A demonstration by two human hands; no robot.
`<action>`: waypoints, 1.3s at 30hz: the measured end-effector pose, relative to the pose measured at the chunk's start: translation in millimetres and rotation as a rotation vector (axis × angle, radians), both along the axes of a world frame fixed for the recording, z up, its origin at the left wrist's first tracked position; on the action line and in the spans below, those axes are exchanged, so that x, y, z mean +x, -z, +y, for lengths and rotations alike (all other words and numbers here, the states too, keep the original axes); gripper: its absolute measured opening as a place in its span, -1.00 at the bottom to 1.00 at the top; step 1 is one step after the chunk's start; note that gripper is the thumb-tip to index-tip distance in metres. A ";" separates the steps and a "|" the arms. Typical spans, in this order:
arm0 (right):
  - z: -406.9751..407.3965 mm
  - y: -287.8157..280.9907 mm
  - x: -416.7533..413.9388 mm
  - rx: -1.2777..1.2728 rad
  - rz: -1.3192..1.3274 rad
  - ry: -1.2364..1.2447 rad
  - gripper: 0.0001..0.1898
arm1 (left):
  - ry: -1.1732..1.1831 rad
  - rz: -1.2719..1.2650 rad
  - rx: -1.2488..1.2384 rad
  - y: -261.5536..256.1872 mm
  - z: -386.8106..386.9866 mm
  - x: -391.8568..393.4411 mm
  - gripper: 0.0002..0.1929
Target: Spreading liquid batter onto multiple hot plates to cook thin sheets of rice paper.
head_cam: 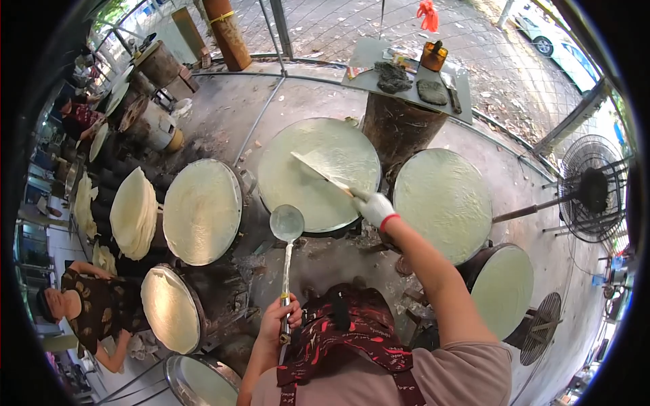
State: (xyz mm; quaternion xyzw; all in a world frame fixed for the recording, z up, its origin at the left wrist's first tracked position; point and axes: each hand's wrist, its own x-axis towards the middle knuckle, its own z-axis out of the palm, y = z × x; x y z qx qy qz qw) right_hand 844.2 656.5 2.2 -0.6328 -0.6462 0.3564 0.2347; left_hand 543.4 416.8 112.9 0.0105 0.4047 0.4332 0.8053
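Observation:
My bare left hand [282,318] grips the handle of a long metal ladle [287,222], whose round bowl hangs just off the front edge of the middle griddle. In a white work glove with a red cuff, my right hand [373,207] holds a flat spreader [321,172] by its wooden handle. The spreader's pale blade lies over a thin layer of greenish-white batter [304,203], which covers the round griddle [380,190] in front of me. Whether the ladle holds batter is hard to tell.
Batter-covered griddles stand right [442,203], lower right [502,292], and left [203,210]. A curling pancake [172,309] and stacked pancakes [133,215] are at left. A person [86,304] stands there. Beyond are a board [363,56] with a knife [451,94] and a fan [591,188].

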 end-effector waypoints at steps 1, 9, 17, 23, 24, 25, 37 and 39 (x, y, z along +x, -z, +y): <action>14.2 -9.0 4.8 0.025 -0.024 -0.032 -0.66 | -0.005 0.007 -0.004 -1.2 0.7 2.8 -0.84; -13.5 4.0 22.1 -0.120 0.152 -0.212 -0.62 | -0.054 -0.066 -0.071 9.0 -9.0 7.1 -0.91; 19.4 17.4 26.9 -0.232 0.231 0.007 -0.60 | 0.069 0.308 -0.066 11.0 50.6 19.7 -0.92; -97.4 0.5 29.5 -0.536 0.577 0.198 -0.60 | 0.122 0.693 0.024 37.1 87.0 41.0 -0.83; -114.0 10.2 18.2 -0.460 0.829 0.416 -0.60 | 0.139 0.767 0.037 39.7 93.2 52.7 -0.82; -120.5 5.3 -1.8 -0.450 0.900 0.564 -0.60 | 0.143 0.844 0.046 44.2 96.8 62.6 -0.80; -108.8 -0.1 -8.1 -0.135 0.849 0.514 -0.59 | 0.053 0.000 0.217 -29.2 52.0 29.1 -0.92; -101.2 12.8 -14.2 -0.239 0.637 0.423 -0.57 | 0.031 -0.025 0.234 -43.1 42.3 38.3 -0.89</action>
